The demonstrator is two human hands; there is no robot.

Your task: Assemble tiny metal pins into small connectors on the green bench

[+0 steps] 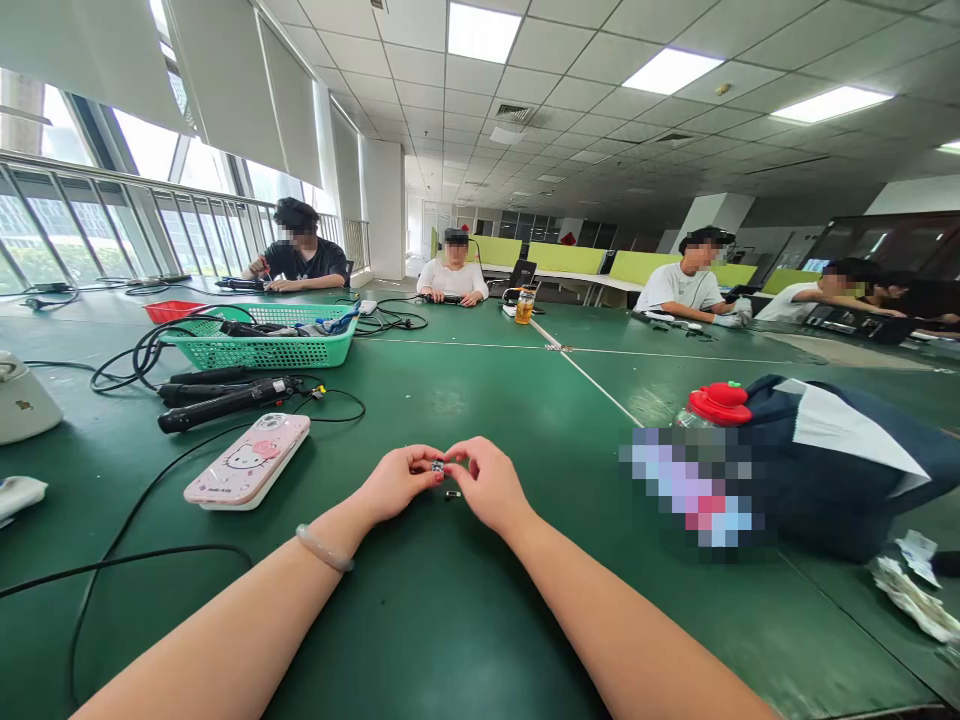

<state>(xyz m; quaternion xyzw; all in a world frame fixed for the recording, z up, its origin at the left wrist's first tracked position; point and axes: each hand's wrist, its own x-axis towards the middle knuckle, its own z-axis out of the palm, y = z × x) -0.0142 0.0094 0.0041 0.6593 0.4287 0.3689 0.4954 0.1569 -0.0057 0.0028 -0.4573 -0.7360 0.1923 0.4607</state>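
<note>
Close together over the green table, my two hands meet at a small silver-and-dark part [437, 466], too small to name. My left hand [397, 482] pinches it between thumb and fingers. Thumb and forefinger of my right hand [487, 482] press against its right side. Just below the fingertips, a tiny black piece with a light metallic end [452, 495] lies on the table. A pale bangle [324, 549] circles my left wrist.
A pink phone [249, 460], black stick-like tools [225, 402], cables and a green basket [259, 350] are at left. To the right stand a red-lidded bottle [718, 403] and dark bag [832, 480]. Several people sit around the table; a drink bottle [524, 306] stands farther back.
</note>
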